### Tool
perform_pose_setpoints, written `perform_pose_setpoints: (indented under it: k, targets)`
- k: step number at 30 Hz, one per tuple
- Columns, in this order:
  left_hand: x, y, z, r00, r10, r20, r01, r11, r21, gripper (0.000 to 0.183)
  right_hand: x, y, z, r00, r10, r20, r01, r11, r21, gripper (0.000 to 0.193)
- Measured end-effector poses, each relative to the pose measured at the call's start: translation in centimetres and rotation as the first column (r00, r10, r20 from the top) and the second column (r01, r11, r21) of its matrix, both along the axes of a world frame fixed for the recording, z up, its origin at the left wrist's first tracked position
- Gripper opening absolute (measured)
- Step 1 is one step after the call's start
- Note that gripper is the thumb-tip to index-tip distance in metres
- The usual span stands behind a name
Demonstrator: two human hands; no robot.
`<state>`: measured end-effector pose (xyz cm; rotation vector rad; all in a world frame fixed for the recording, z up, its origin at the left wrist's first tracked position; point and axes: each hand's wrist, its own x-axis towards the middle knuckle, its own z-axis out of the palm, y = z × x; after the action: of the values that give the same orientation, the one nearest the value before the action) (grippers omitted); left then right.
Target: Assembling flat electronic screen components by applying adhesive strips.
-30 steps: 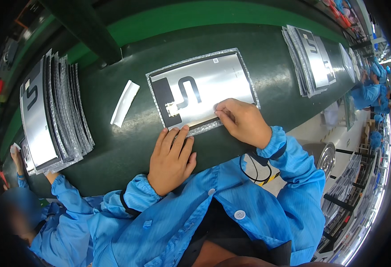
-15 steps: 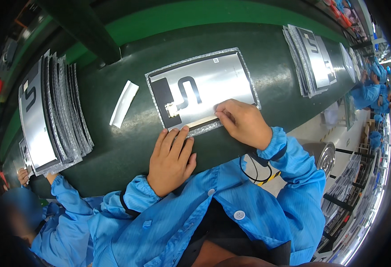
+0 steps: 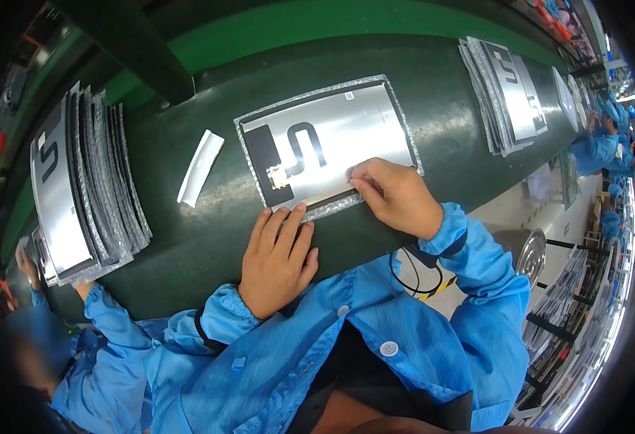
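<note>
A flat silver panel (image 3: 354, 126) with a dark S-shaped strip (image 3: 305, 148) and a black area at its left lies on a bubble-wrap sheet (image 3: 332, 210) on the bench. Along its near edge runs a narrow pale strip (image 3: 317, 198), with a dark edge showing beside it. My left hand (image 3: 278, 253) lies flat, fingers stretched, their tips on the panel's near left edge. Over the near right part, my right hand (image 3: 397, 195) is closed in a pinch, thumb and forefinger together; what is between them is too small to make out.
On the dark green bench (image 3: 223, 267) lies a curled white strip (image 3: 201, 168). A stack of similar panels with bubble wrap (image 3: 104, 188) stands at the left, beside a co-worker's sleeve (image 3: 111, 304). Another stack (image 3: 502, 98) is at the far right. A post (image 3: 137, 50) rises behind.
The pale strip at the panel's near edge has shifted and more dark edge shows. My hands have hardly moved. At the far left, the co-worker's hand has gone up.
</note>
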<state>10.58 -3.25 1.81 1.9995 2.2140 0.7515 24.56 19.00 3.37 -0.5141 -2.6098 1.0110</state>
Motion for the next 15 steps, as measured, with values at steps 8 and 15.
perform_pose_setpoints:
  k: [8,15]
  targets:
    - [-0.09,0.08,0.05,1.0,-0.003,-0.002,0.003,1.0,-0.004,0.044,-0.11,0.03,-0.16,1.0,0.023,-0.012,-0.022,0.996,0.085,0.005]
    - [-0.15,0.05,0.04,1.0,-0.004,0.0,0.004,1.0,0.003,0.043,-0.15,-0.03,-0.06,1.0,0.02,0.013,-0.021,0.994,0.103,0.006]
